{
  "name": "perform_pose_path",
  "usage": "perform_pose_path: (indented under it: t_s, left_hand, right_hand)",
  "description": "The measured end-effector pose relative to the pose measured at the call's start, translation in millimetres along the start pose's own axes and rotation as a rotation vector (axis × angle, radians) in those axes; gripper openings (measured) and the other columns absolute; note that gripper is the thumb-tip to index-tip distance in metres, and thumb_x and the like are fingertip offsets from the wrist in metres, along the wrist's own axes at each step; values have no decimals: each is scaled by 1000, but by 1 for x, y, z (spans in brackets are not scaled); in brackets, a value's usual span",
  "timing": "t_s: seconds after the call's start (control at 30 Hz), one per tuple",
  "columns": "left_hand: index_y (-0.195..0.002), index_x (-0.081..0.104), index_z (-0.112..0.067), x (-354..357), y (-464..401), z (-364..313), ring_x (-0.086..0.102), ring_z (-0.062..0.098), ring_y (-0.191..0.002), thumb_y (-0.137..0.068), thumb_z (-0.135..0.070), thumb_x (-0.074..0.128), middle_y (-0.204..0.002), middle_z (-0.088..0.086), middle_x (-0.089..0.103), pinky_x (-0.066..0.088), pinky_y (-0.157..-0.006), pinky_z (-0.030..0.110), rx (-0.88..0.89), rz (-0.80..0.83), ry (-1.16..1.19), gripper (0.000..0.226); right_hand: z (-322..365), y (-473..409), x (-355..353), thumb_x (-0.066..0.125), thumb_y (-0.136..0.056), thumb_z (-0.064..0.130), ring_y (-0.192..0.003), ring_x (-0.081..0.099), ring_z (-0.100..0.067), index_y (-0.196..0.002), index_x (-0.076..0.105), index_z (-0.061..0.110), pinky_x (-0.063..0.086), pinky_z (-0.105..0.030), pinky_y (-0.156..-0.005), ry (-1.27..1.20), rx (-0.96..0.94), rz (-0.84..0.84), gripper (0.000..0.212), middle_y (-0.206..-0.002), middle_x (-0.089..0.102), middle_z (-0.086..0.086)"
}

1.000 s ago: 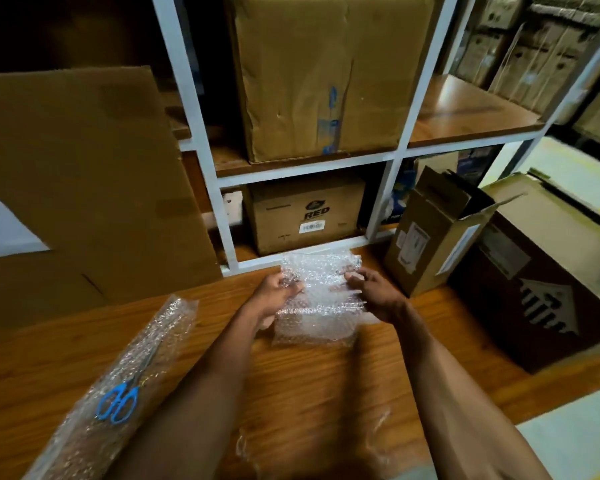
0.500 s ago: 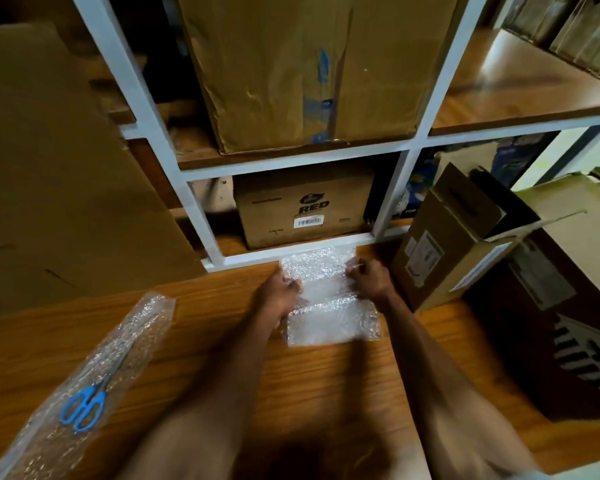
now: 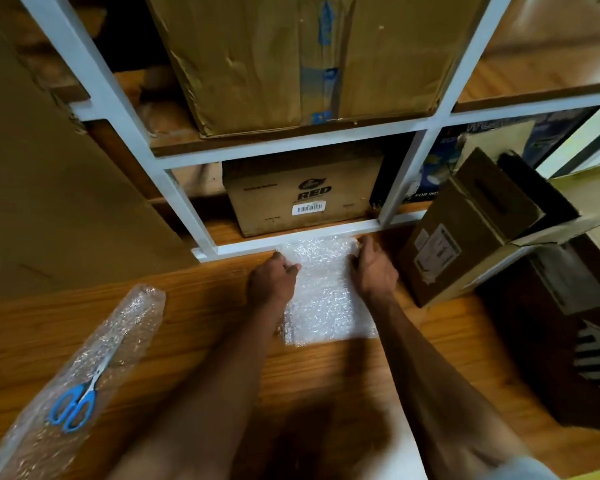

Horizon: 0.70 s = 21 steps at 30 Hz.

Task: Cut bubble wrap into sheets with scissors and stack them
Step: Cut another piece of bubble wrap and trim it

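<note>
My left hand (image 3: 272,280) and right hand (image 3: 374,268) press flat-fingered, grip relaxed, on the side edges of the bubble wrap sheets (image 3: 326,299) lying on the bench (image 3: 205,323) by the shelf rail. Near left, blue scissors (image 3: 73,405) rest on the bubble wrap roll (image 3: 125,327).

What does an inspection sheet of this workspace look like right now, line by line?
Surface: wooden table.
Job's things: cut sheets lie stacked by the rack; roll lies at left with scissors on it.
Clutter: open carton and dark box at right.
Hands: left hand and right hand rest on the sheets' side edges.
Cables: nothing seen.
Surroundings: white rack holding boxes; cardboard panel leaning at left.
</note>
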<state>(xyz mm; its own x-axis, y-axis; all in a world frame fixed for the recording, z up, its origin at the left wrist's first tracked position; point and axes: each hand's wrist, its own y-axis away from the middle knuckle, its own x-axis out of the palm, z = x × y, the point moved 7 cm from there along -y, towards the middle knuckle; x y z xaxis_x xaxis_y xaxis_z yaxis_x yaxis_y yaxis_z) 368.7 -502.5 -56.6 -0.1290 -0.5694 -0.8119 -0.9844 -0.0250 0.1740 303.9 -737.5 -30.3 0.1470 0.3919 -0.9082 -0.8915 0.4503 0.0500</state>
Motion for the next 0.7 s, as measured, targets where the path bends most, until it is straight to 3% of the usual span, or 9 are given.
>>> perform_pose_path:
  t_s: [0.07, 0.13, 0.27, 0.33, 0.43, 0.53, 0.7]
  left_hand:
    - [-91, 55, -31, 0, -2, 2, 67, 19, -79, -89, -56, 68, -83, -10, 68, 53, -66, 30, 10, -18, 32, 28]
    - [-104, 52, -35, -3, 2, 1, 66, 22, -92, -89, -53, 69, -102, -6, 67, 58, -75, 37, 20, -75, 32, 28]
    - [-137, 48, -27, -14, 28, -26, 51, 24, -119, -95, -46, 63, -137, 1, 49, 51, -94, 43, 229, -233, -139, 48]
    - [-148, 42, -31, -1, 41, -41, 41, 23, -136, -100, -52, 49, -153, -2, 41, 42, -107, 44, 397, -122, -277, 53]
    - [-162, 19, -38, 29, 42, -34, 9, 25, -157, -105, -58, 31, -172, -6, 9, 17, -121, 52, 439, 126, -416, 61]
    - [-163, -2, -42, 45, 34, -17, -19, 27, -158, -105, -64, 21, -171, -9, -17, 1, -125, 58, 368, 272, -451, 67]
    - [-161, -13, -43, 44, 22, -6, -30, 28, -153, -100, -74, 19, -165, -15, -33, -8, -122, 61, 294, 366, -416, 76]
  right_hand:
    - [4, 3, 1, 54, -104, 35, -108, 57, -34, -136, 46, 16, 50, -44, -79, 93, -59, -67, 38, -125, 54, -13]
    - [13, 10, 3, 52, -105, 33, -111, 53, -31, -138, 48, 17, 47, -45, -86, 154, -151, -144, 38, -130, 53, -11]
    - [28, 26, 22, 44, -106, 33, -140, 43, -29, -151, 46, 19, 40, -49, -109, 146, -345, -95, 47, -157, 45, -7]
    - [28, 29, 35, 35, -108, 38, -153, 32, -30, -158, 41, 20, 32, -53, -120, 173, -379, -28, 54, -167, 36, -7]
    - [25, 27, 53, 16, -108, 48, -162, 10, -29, -166, 25, 24, 13, -57, -129, 222, -364, 108, 63, -175, 14, -4]
    - [12, 21, 68, 5, -107, 56, -162, -11, -26, -168, 4, 28, 2, -58, -129, 263, -294, 195, 67, -176, -8, 0]
    - [-1, 21, 75, 0, -106, 63, -159, -23, -27, -166, -12, 27, -4, -61, -128, 261, -194, 222, 72, -173, -22, 4]
